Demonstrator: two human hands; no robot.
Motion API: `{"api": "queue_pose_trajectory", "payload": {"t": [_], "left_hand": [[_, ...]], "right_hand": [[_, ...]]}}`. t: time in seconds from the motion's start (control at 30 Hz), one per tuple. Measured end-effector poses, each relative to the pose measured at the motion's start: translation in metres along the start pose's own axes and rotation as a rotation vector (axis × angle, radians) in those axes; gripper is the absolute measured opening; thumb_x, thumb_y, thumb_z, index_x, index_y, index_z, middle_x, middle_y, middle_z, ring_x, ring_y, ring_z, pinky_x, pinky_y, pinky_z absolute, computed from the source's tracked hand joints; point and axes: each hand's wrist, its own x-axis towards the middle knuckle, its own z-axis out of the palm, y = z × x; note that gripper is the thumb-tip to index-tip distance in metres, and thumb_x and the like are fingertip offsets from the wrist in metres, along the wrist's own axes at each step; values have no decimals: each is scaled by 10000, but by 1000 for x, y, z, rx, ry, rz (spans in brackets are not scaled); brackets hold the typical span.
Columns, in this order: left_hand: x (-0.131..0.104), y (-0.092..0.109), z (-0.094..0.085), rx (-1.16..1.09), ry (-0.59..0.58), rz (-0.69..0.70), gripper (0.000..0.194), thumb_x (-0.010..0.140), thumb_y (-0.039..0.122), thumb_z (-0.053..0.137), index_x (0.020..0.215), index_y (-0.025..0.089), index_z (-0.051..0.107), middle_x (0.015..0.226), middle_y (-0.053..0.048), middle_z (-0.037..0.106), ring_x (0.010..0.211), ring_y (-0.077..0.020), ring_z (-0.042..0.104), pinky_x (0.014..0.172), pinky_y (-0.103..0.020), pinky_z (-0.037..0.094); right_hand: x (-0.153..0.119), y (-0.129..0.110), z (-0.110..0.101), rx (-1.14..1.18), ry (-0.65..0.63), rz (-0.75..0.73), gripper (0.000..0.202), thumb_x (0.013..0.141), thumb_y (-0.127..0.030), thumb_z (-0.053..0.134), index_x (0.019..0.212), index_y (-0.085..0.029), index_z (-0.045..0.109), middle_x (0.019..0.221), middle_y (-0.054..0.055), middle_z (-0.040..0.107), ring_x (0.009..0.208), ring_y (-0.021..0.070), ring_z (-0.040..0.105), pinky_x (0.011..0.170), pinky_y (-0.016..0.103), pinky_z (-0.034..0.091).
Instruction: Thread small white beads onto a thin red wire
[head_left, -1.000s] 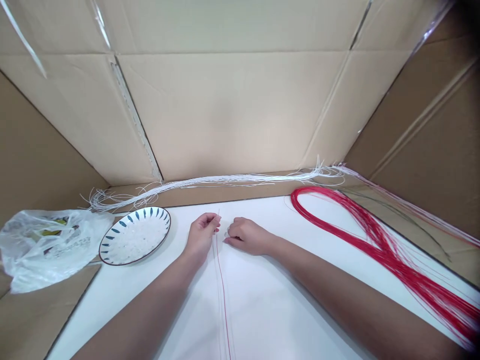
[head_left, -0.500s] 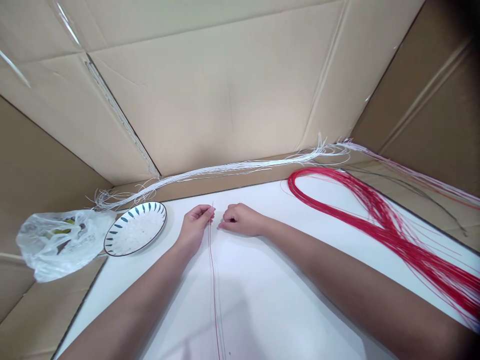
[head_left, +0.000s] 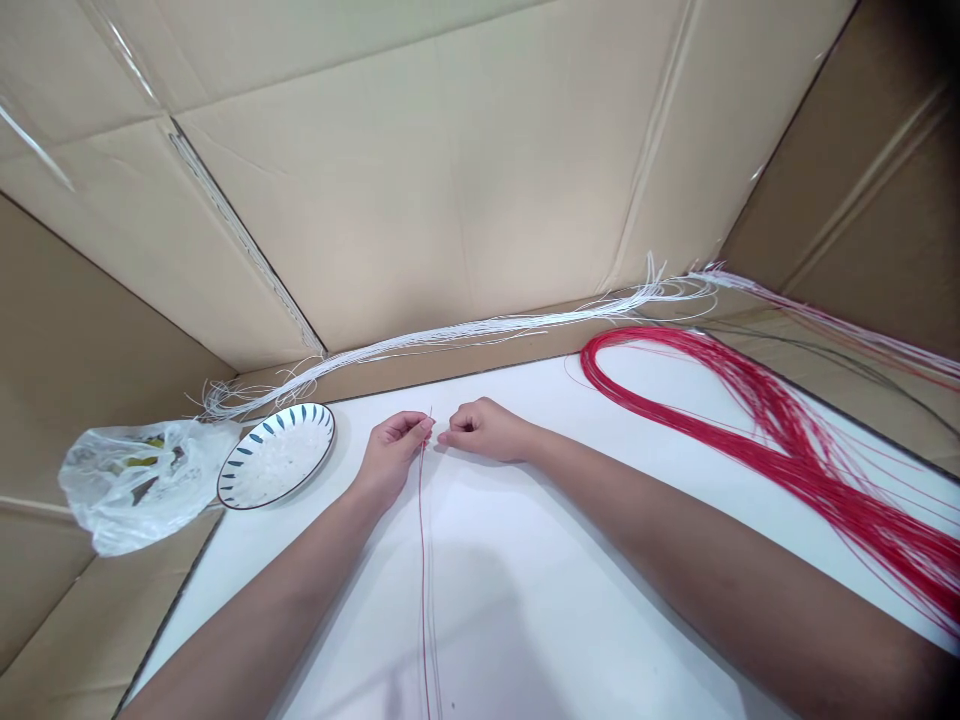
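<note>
Pinched between the thumb and forefinger of my left hand [head_left: 399,446] is a thin red cord [head_left: 422,580], which hangs down over the white tabletop [head_left: 510,560] toward the near edge. A short tip of it sticks up above the fingertips. Just to the right, my right hand [head_left: 480,430] is closed, thumb against curled forefinger, its fingertips near those of the left hand but apart. Whatever it may hold is too small to make out.
A plate [head_left: 277,455] with blue marks holds small clear bits at the left, beside a plastic bag [head_left: 150,480]. Red cords [head_left: 697,425] lie looped at the right. White cords [head_left: 480,328] run along the cardboard wall [head_left: 450,180].
My right hand has moved slightly closer to my left fingertips. The view has shifted a little, and the left hand still pinches the red cord.
</note>
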Motion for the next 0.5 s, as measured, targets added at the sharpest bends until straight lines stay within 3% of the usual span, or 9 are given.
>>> {"api": "queue_pose_trajectory", "payload": {"t": [0.23, 0.5], "left_hand": [[-2, 1, 1, 6, -6, -4, 274, 984, 333, 670, 1187, 150, 668, 1151, -82, 704, 954, -208, 702, 823, -400, 615], [-3, -1, -1, 12, -9, 0, 254, 983, 330, 672, 1158, 147, 674, 1116, -74, 708, 924, -198, 701, 804, -386, 614]], "right_hand": [[9, 10, -11, 416, 190, 83, 613, 818, -657, 665, 583, -233, 289, 566, -77, 248, 538, 99, 200, 540, 293, 171], [12, 10, -17, 710, 247, 61, 711, 670, -707, 816, 553, -231, 301, 517, -84, 258, 531, 101, 250, 563, 297, 228]]}}
